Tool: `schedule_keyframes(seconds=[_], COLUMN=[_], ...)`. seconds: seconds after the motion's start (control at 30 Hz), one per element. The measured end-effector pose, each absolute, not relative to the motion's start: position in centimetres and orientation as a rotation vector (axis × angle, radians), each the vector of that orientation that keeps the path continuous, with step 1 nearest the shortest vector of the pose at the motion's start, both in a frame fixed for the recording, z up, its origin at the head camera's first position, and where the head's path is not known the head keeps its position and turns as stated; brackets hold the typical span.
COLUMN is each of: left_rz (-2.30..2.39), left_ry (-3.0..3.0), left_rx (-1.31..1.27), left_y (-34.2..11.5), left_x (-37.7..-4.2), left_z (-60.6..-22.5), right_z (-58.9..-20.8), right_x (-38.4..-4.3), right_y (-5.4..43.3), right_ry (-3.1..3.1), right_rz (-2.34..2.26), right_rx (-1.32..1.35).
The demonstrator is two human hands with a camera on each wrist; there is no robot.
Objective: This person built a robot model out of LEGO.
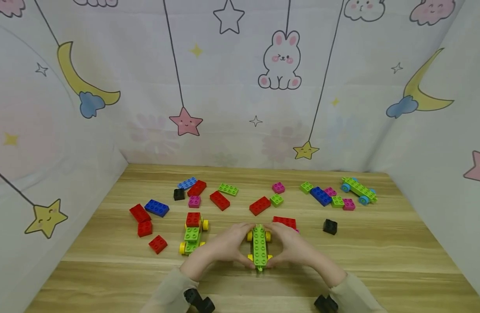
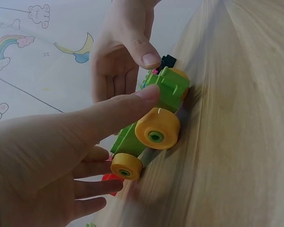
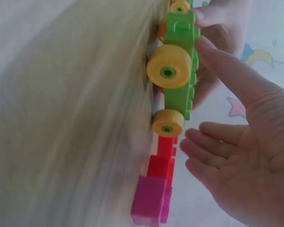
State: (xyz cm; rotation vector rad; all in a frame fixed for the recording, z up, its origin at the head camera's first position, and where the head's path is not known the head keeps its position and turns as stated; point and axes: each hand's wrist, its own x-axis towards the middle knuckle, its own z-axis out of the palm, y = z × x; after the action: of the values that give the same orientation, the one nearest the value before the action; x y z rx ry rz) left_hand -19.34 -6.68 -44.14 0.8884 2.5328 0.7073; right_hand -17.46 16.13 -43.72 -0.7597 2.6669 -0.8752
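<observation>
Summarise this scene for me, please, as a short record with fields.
Middle car: green, yellow wheels
Left hand: left of that car, thumb at its near end
Right hand: right of it, thumb likewise
Left car: yellow wheels, red brick on top
Far-right car: green, blue wheels
Loose bricks: red, blue, green, pink, black

No legible text, labels, brands, numbers or signs in any view. Checked: green car (image 1: 259,245), its yellow wheels (image 2: 151,128), loose bricks (image 1: 260,206), table (image 1: 259,293), printed backdrop (image 1: 224,87). Stud tops too small to tell.
</observation>
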Motion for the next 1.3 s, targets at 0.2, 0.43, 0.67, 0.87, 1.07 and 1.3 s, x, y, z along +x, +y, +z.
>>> schedule_keyframes(seconds=[0.2, 0.43, 0.67, 0.87, 1.07, 1.3], left_rz=[0.688, 0.682, 0.695, 0.711, 0.729, 0.737], left_ry=[2.538, 2.529, 2.514, 2.501, 2.485, 2.482], left_rx=[0.881, 0.866, 0.851, 0.837, 0.814, 0.797], left_y=[-6.7, -6.7, -6.6, -6.6, -6.6, -6.6], left_x=[-19.3, -19.4, -19.4, -19.3, -19.3, -19.4], left_z=[-44.3, -44.3, -44.3, -44.1, -44.2, -44.3], right_z=[-43.4, -43.0, -42.7, -43.0, -43.6, -44.1], right_x=[-18.8, -21.0, -23.5, -25.6, -27.3, -29.4], right_y=[17.3, 18.7, 19.9, 20.5, 21.1, 21.8], right_ry=[2.684, 2.651, 2.733, 2.834, 2.868, 2.837], right_rz=[-0.949, -1.167, -1.318, -1.351, -1.316, -1.257], right_rx=[-0.889, -0.931, -0.945, -0.915, -0.747, -0.706])
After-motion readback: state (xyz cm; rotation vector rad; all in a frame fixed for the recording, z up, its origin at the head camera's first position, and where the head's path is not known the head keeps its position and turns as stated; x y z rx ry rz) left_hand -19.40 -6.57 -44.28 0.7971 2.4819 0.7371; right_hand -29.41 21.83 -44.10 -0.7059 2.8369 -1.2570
